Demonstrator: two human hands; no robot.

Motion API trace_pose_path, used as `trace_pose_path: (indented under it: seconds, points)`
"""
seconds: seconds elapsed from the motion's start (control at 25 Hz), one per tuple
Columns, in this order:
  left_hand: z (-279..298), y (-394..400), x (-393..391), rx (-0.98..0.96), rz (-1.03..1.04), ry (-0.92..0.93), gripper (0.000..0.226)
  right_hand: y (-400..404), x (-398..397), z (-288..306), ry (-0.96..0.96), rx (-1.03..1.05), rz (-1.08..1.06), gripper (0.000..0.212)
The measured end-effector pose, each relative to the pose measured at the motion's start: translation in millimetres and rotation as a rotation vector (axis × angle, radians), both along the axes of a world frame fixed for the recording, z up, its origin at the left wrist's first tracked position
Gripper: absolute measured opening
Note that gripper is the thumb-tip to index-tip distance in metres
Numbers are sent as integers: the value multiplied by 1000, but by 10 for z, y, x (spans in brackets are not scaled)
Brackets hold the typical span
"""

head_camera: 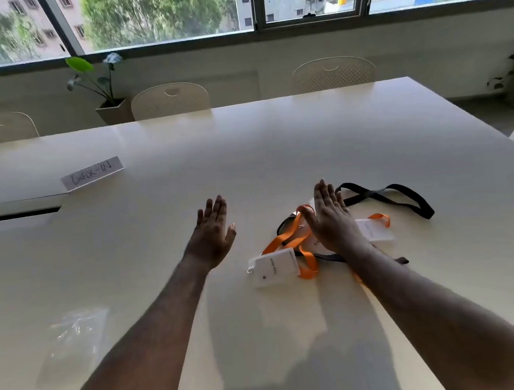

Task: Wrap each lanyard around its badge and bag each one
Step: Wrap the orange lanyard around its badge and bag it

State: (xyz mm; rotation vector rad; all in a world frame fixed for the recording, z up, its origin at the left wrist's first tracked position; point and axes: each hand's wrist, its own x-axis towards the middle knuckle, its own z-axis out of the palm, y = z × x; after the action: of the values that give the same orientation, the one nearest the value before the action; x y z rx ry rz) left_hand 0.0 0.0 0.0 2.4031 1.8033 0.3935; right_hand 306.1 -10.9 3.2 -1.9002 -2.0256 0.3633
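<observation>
A tangle of lanyards and badges lies on the white table (276, 149), right of centre. One white badge (273, 267) with an orange lanyard (306, 260) sits nearest me. A second white badge (374, 229) lies to the right, partly behind my wrist. A black lanyard (386, 197) loops out toward the far right. My right hand (330, 216) hovers over the pile with straight fingers, holding nothing. My left hand (214, 231) is raised left of the pile, fingers straight, holding nothing. Clear plastic bags (75, 338) lie at the near left.
A paper sign reading CHECK-IN (92, 173) stands at the left. A dark cable slot (15, 214) is cut into the table's left side. Several white chairs (169, 99) and a potted plant (106, 89) stand beyond the far edge, under a window.
</observation>
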Motion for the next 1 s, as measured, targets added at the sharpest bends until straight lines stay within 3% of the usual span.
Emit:
trace_pose_path:
  seconds: [0.24,0.4,0.52,0.72,0.84,1.0]
  points:
    - [-333,-301,0,-160,33,-22,69,-166,19,-204,-100,-74,36,88]
    - [-431,-352,13,-217,54,-20,90,-200,44,-256,-118,-53,67,100]
    - [-446,-349,21,-231,80,-50,98,-239,13,-203,-67,23,77,87]
    - [-347,-390,173,-224,134,-202,62,-455,-122,-125,94,176,105,63]
    - [-202,-471,347,-216,82,-285,60,-518,-193,-114,172,171,83,60]
    - [-83,-602,521,-240,-78,-188,62,-592,-264,-128,232,179,95,57]
